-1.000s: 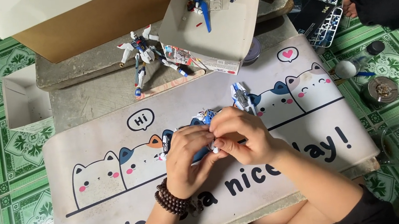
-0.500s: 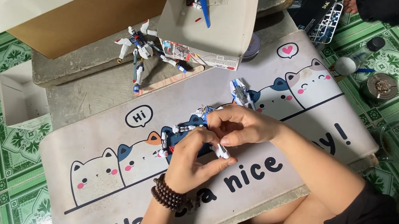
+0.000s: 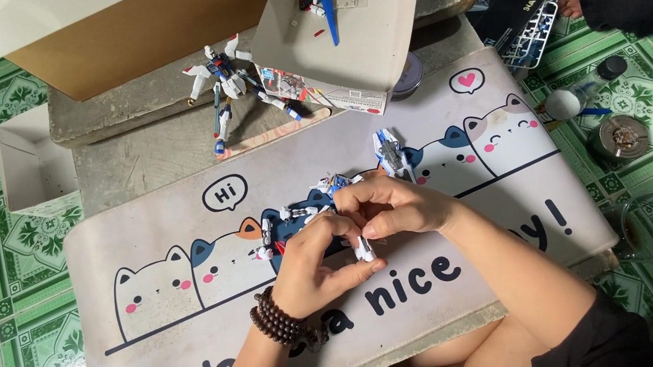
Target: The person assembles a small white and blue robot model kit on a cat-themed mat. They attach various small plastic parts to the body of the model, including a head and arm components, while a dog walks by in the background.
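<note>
Between both hands, over the cat-print mat (image 3: 196,347) on the bench, sits a small white-and-blue model robot (image 3: 309,211). Left hand (image 3: 313,266) cups it from below, fingers closed on its body; right hand (image 3: 398,207) pinches a limb part (image 3: 364,248) narrowly. Pressing gently and straight, with the left hand steadying, seems wise. Beyond the fingers lie a blue wing piece (image 3: 390,153) and a finished model (image 3: 227,82).

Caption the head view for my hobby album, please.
Both hands, left hand and right hand, hold a small robot model over a cat-print mat.
</note>
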